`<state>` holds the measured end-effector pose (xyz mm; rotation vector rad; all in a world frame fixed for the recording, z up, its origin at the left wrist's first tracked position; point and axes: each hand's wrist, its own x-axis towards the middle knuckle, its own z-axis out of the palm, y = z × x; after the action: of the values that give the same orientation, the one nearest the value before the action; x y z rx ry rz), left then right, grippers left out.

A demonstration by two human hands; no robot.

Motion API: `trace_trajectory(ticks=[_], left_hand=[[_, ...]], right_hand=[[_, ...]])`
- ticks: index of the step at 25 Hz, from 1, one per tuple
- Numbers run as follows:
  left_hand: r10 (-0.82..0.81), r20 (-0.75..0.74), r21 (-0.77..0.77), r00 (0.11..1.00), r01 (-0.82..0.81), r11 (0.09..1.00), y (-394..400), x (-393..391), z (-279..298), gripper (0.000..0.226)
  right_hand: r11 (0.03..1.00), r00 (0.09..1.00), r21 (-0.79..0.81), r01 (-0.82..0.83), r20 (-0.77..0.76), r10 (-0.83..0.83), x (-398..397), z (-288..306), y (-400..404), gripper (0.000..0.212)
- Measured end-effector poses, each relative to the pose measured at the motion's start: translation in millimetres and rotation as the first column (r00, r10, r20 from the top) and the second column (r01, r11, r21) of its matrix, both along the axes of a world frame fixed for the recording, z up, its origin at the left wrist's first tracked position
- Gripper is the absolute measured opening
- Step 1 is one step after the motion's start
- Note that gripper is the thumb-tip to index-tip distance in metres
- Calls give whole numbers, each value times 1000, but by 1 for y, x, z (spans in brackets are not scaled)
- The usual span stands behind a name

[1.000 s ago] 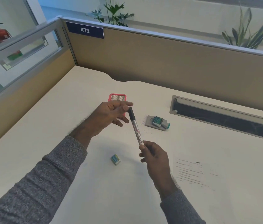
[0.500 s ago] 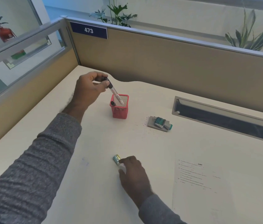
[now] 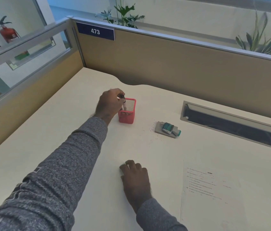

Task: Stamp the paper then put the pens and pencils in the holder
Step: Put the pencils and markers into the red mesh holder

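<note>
A red mesh holder (image 3: 126,117) stands on the cream desk. My left hand (image 3: 110,104) is over its left rim, fingers pinched on the black cap of a marker (image 3: 124,105) whose body reaches down inside the holder. My right hand (image 3: 135,177) lies on the desk nearer to me, fingers curled over a small green thing that is almost wholly hidden; only a sliver shows at the fingertips. The printed paper (image 3: 214,189) lies flat at the right.
A grey stamp pad with a green-topped stamp (image 3: 167,128) on it sits right of the holder, purple specks around it. A long cable slot (image 3: 231,124) is cut into the desk at the right. Tan partition walls (image 3: 181,67) close the back and left.
My left hand has lowered the marker from a tilt above the holder down into it. My right hand has slid forward over the small green thing on the desk.
</note>
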<state>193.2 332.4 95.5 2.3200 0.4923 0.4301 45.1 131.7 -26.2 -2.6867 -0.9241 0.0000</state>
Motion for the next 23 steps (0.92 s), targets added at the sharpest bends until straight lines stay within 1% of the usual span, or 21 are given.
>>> trace_trajectory(ticks=[3, 6, 8, 9, 10, 11, 13, 14, 15, 16, 17, 18, 19, 21, 23], left_hand=[[50, -98, 162, 994, -34, 986, -4, -3, -6, 14], [62, -150, 218, 987, -28, 976, -10, -3, -5, 18], [39, -167, 207, 985, -3, 978, -12, -3, -3, 22], [30, -161, 190, 986, 1, 982, -12, -3, -3, 25], [26, -146, 185, 989, 1, 983, -14, -5, 0, 27], [24, -112, 207, 993, 0, 978, -17, -9, 2, 28], [6, -8, 286, 1000, -3, 958, -26, -19, 5, 26], [-25, 27, 276, 999, 16, 961, -31, -27, 5, 24], [-79, 27, 186, 996, 73, 980, -38, -36, 5, 21], [-156, -12, 34, 988, 156, 987, -46, -47, 6, 18], [-254, -56, -123, 966, 246, 962, -52, -58, 7, 15], [-349, -81, -254, 934, 320, 913, -56, -68, 10, 13], [-420, -91, -342, 903, 368, 865, -57, -76, 13, 14], [-477, -78, -449, 875, 397, 800, -54, -86, 17, 16], [-476, -57, -473, 878, 396, 787, -50, -89, 20, 18]], right_hand=[[1000, 1000, -6, 18, -1, -18, 2, -1, -1, 28], [999, 998, -14, 35, -52, -35, 6, -5, -2, 32], [991, 987, 92, 94, -140, -81, 9, -9, -7, 30], [977, 971, 153, 147, -210, -113, 11, -9, -9, 28], [952, 932, 218, 214, -337, -132, 13, -5, -12, 27], [903, 879, 306, 302, -456, -140, 16, 0, -14, 25], [741, 776, 462, 487, -618, -125, 27, 18, -18, 17], [659, 731, 500, 562, -673, -113, 34, 29, -19, 15], [585, 689, 522, 621, -720, -88, 41, 42, -20, 15], [511, 652, 545, 665, -757, -40, 47, 54, -22, 17], [432, 614, 564, 704, -789, 31, 52, 67, -23, 21], [355, 576, 573, 738, -810, 111, 58, 78, -24, 25], [293, 546, 575, 764, -818, 181, 62, 88, -26, 28], [215, 523, 582, 784, -807, 274, 65, 102, -28, 32], [181, 515, 584, 791, -796, 320, 64, 109, -26, 33]])
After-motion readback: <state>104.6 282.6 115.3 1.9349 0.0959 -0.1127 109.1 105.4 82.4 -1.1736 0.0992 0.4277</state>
